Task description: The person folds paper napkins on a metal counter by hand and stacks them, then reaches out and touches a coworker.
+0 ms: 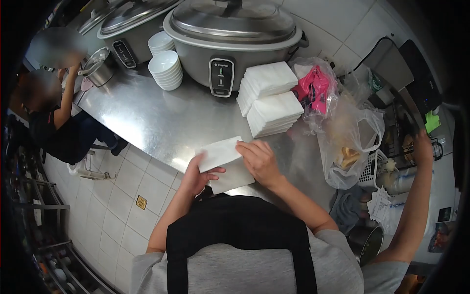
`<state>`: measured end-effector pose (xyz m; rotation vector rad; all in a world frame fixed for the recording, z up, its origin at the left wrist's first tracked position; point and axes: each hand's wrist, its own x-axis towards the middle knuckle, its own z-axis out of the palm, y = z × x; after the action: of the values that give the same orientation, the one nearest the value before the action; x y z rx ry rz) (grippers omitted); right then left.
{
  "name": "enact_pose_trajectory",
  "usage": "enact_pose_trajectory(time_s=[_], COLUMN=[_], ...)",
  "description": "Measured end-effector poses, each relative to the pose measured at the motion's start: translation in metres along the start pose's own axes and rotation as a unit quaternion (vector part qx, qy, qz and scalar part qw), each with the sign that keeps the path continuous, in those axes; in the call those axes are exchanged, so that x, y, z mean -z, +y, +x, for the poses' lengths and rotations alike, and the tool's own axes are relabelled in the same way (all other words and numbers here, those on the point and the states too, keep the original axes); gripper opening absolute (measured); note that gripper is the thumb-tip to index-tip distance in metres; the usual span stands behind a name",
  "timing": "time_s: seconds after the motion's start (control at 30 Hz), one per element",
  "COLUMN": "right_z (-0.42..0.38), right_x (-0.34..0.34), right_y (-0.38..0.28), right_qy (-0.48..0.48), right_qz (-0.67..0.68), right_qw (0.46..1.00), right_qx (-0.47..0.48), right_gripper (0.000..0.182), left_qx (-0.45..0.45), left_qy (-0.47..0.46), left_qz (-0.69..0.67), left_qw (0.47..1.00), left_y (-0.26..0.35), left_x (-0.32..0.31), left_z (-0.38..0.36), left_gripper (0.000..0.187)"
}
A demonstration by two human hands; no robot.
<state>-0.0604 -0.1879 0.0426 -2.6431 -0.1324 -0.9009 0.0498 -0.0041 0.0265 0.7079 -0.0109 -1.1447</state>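
Observation:
A white paper napkin point(218, 153), folded into a narrow strip, is held up over the counter's near edge. My left hand point(198, 175) grips its left end between thumb and fingers. At its right corner, my right hand point(259, 160) pinches the paper with the fingertips. Beneath lies another white napkin point(232, 179), partly covered by the held one and my hands. Two neat piles of folded white napkins stand just beyond my right hand, a rear stack point(269, 78) and a front stack point(276, 110).
A large rice cooker point(232, 46) stands behind the napkins on the steel counter point(132, 110), beside stacked white bowls point(165, 68). Plastic bags point(347, 142) and a white basket point(370, 169) are rightward. Another person's arm point(409, 210) reaches in there; two people point(58, 108) are at left.

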Motion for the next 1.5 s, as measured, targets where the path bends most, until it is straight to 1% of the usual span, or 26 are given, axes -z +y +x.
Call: enact_pose_trajectory(time_s=[0.07,0.1,0.13,0.17,0.2,0.27,0.37,0.43,0.53,0.6,0.73,0.8,0.87,0.9,0.93,0.97,1.0,1.1,1.17,1.27,1.3,1.33,1.37,1.4,1.47,1.5], right_z=[-0.003,-0.003,-0.002,0.002,0.008,0.021,0.040,0.046,0.043,0.041,0.033,0.029,0.017,0.014,0.012,0.010,0.011,0.016,0.018,0.018,0.019,0.020,0.019,0.013,-0.003,-0.013], right_x=[0.015,0.025,0.035,0.047,0.060,0.080,0.092,0.094,0.078,0.068,0.059,0.055,0.046,0.041,0.038,0.037,0.038,0.036,0.034,0.030,0.038,0.046,0.052,0.054,0.053,0.047], right_y=[0.010,0.018,0.024,0.030,0.034,0.053,0.078,0.106,0.136,0.142,0.142,0.149,0.161,0.166,0.172,0.178,0.177,0.170,0.164,0.171,0.164,0.151,0.137,0.119,0.081,0.068], right_qy=[0.001,0.060,0.117,0.146,0.171,0.145,0.182,0.180,0.185,0.143,0.131,0.118,0.106,0.148,0.188,0.187,0.180,0.170,0.163,0.218,0.257,0.295,0.335,0.320,0.187,0.063], right_qz=[0.002,0.014,0.030,0.153,0.275,0.353,0.362,0.318,0.280,0.199,0.068,0.048,0.027,0.053,0.079,0.082,0.105,0.159,0.192,0.158,0.092,0.092,0.094,0.111,0.161,0.184], right_qw=[1.000,0.996,0.986,0.956,0.898,0.863,0.849,0.865,0.873,0.894,0.902,0.907,0.909,0.926,0.937,0.937,0.927,0.903,0.888,0.884,0.910,0.913,0.912,0.915,0.942,0.957], right_qx=[-0.014,-0.062,-0.110,-0.205,-0.297,-0.331,-0.341,-0.345,-0.355,-0.375,-0.405,-0.402,-0.401,-0.345,-0.285,-0.283,-0.311,-0.360,-0.384,-0.382,-0.312,-0.264,-0.216,-0.219,-0.226,-0.215], right_gripper=[0.029,0.029,0.030,0.033,0.035,0.034,0.030,0.028,0.030,0.032,0.038,0.037,0.037,0.035,0.033,0.033,0.031,0.032,0.034,0.037,0.031,0.027,0.025,0.025,0.022,0.021], left_qx=[-0.048,-0.062,-0.069,-0.100,-0.129,-0.134,-0.156,-0.187,-0.215,-0.218,-0.206,-0.191,-0.235,-0.236,-0.284,-0.331,-0.331,-0.314,-0.217,-0.205,-0.218,-0.218,-0.263,-0.295,-0.251,-0.196], left_qy=[0.076,0.045,0.046,0.002,-0.042,-0.100,-0.118,-0.059,-0.008,0.005,0.033,0.034,0.035,0.036,0.055,0.075,0.080,0.104,0.050,0.043,0.045,0.069,0.064,0.055,0.062,0.023], left_qz=[0.260,0.225,0.220,0.237,0.258,0.278,0.262,0.399,0.435,0.421,0.393,0.392,0.459,0.460,0.445,0.429,0.429,0.408,0.369,0.331,0.330,0.324,0.446,0.562,0.603,0.637], left_qw=[0.961,0.971,0.972,0.966,0.957,0.946,0.945,0.896,0.874,0.880,0.896,0.899,0.856,0.855,0.848,0.837,0.837,0.851,0.903,0.920,0.917,0.918,0.853,0.771,0.754,0.745], left_y=[0.003,0.007,0.008,0.008,0.011,0.011,0.008,0.007,0.004,0.000,-0.009,-0.012,-0.021,-0.024,-0.028,-0.033,-0.034,-0.036,-0.038,-0.022,-0.011,-0.002,0.008,0.013,0.008,0.000], left_x=[-0.014,-0.025,-0.037,-0.050,-0.064,-0.093,-0.122,-0.116,-0.096,-0.092,-0.087,-0.084,-0.074,-0.071,-0.069,-0.065,-0.066,-0.070,-0.071,-0.063,-0.055,-0.048,-0.041,-0.032,-0.009,0.005], left_z=[0.017,0.023,0.029,0.036,0.044,0.062,0.098,0.125,0.154,0.156,0.148,0.151,0.158,0.160,0.161,0.160,0.153,0.136,0.128,0.125,0.117,0.102,0.085,0.067,0.031,0.013], left_gripper=[0.042,0.031,0.031,0.030,0.029,0.030,0.024,0.020,0.020,0.021,0.022,0.024,0.025,0.025,0.024,0.024,0.024,0.024,0.022,0.028,0.024,0.024,0.022,0.020,0.020,0.021])
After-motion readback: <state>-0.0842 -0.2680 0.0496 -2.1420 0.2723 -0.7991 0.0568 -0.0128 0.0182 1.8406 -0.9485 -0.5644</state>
